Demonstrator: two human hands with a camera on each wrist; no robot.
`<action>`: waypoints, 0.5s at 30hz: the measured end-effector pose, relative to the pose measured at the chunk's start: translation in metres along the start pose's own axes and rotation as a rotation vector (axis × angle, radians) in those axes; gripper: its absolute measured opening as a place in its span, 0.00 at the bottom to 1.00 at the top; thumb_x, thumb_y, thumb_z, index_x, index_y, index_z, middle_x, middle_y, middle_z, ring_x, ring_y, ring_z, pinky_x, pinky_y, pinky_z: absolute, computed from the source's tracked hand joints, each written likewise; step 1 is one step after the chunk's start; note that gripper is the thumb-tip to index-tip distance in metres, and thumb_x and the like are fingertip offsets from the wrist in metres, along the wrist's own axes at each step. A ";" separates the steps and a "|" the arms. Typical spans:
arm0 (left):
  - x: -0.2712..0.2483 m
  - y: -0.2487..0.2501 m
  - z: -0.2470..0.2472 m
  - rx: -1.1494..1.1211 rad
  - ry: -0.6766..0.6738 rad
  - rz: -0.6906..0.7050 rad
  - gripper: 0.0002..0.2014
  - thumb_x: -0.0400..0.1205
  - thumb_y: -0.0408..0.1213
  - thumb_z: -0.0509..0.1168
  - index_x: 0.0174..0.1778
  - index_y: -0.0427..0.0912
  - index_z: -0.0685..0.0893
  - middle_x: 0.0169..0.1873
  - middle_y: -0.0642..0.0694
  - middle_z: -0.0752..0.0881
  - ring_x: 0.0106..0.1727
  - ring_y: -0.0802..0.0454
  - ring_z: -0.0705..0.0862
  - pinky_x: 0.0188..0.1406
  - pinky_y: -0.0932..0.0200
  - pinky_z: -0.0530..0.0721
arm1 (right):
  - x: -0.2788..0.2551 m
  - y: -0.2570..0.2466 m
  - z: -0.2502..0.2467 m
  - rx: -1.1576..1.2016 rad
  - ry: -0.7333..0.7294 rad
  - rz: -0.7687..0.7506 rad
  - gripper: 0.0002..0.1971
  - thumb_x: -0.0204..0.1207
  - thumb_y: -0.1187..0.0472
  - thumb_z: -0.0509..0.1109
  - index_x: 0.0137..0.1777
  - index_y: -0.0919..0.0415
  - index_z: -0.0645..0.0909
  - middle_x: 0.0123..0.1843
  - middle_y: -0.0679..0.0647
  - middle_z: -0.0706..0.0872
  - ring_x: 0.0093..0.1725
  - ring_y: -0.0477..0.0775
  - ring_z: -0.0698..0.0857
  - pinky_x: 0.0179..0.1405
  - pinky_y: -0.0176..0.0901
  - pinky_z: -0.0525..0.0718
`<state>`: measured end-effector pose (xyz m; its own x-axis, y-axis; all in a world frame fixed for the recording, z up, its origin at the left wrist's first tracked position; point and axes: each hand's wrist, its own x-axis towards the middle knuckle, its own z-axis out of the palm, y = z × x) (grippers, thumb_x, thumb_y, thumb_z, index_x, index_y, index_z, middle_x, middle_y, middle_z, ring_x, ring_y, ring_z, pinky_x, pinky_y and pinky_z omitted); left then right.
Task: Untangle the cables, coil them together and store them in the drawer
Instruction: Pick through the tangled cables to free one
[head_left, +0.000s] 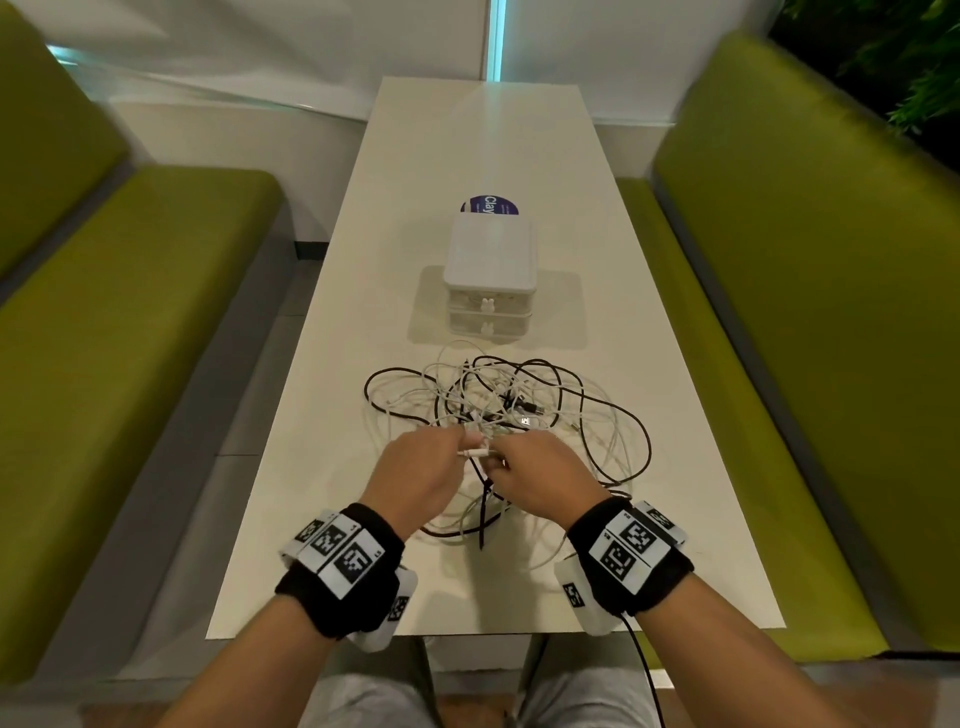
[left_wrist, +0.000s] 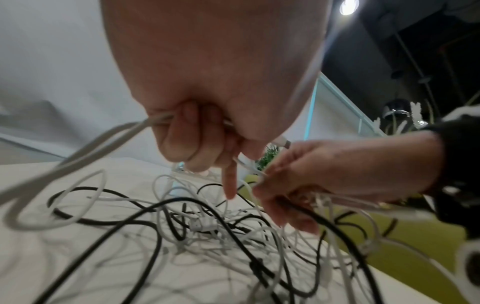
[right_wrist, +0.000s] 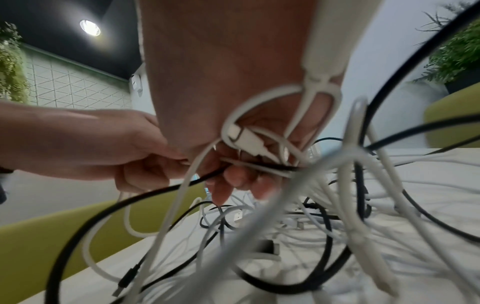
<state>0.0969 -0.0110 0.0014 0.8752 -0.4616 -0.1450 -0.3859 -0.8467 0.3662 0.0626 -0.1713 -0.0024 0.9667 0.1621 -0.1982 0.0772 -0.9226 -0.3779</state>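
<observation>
Both forearms come in at the bottom of the head view, each with a black wristband (head_left: 340, 571) covered in square marker tags, so two bands in all. Left hand (head_left: 415, 480) and right hand (head_left: 540, 483) meet just above the near edge of the cable tangle (head_left: 511, 415), fingers curled, pinching a white cable end between them. That tangle is a loose heap of black and white cables on a long cream bench (head_left: 358, 291); I can't count the strands, they cross too much. Just beyond the heap stands one small white drawer unit (head_left: 490, 283) with two drawers, both closed, and a round blue sticker (head_left: 488, 205) peeks out behind it. Two green upholstered seats (head_left: 130, 291) flank the bench, one per side, with a white wall at the far end and dark foliage top right.

Left wrist view: the left hand (left_wrist: 207, 98) fills the top, fingers folded round a couple of white cables that loop off to the left. Right hand (left_wrist: 332, 176) comes in from the right, gripping a bunch of white strands plus a black one. One round ceiling lamp (left_wrist: 349, 7) shows against a dark ceiling.

Right wrist view: the right hand (right_wrist: 233, 92) is curled round white strands and a white plug, with black cable crossing under the fingertips. Left hand (right_wrist: 116, 148) sits close on the left, fingers closed. Blurry loops hang in front, green seat and tiled wall behind.
</observation>
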 end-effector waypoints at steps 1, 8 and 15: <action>0.002 -0.003 -0.003 -0.047 0.000 -0.014 0.11 0.81 0.34 0.58 0.53 0.46 0.83 0.54 0.50 0.89 0.55 0.44 0.85 0.51 0.48 0.82 | 0.002 0.002 0.001 0.002 -0.001 0.008 0.11 0.82 0.55 0.60 0.43 0.56 0.82 0.38 0.54 0.85 0.39 0.59 0.81 0.36 0.46 0.73; 0.007 -0.028 -0.045 -0.226 0.200 -0.122 0.12 0.83 0.31 0.61 0.57 0.43 0.87 0.61 0.51 0.88 0.63 0.46 0.84 0.59 0.54 0.78 | 0.009 0.009 0.002 0.058 -0.003 0.017 0.22 0.87 0.52 0.58 0.29 0.54 0.67 0.28 0.49 0.73 0.32 0.55 0.75 0.30 0.46 0.66; 0.004 -0.023 -0.032 -0.170 0.173 0.121 0.26 0.76 0.19 0.54 0.64 0.46 0.81 0.64 0.53 0.80 0.59 0.53 0.85 0.52 0.54 0.81 | 0.011 0.002 0.005 0.031 -0.037 0.019 0.19 0.89 0.48 0.51 0.41 0.56 0.73 0.39 0.57 0.82 0.40 0.60 0.80 0.39 0.48 0.75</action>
<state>0.1185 0.0155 0.0214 0.8680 -0.4925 0.0629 -0.4492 -0.7250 0.5222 0.0724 -0.1700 -0.0099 0.9581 0.1582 -0.2386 0.0510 -0.9144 -0.4015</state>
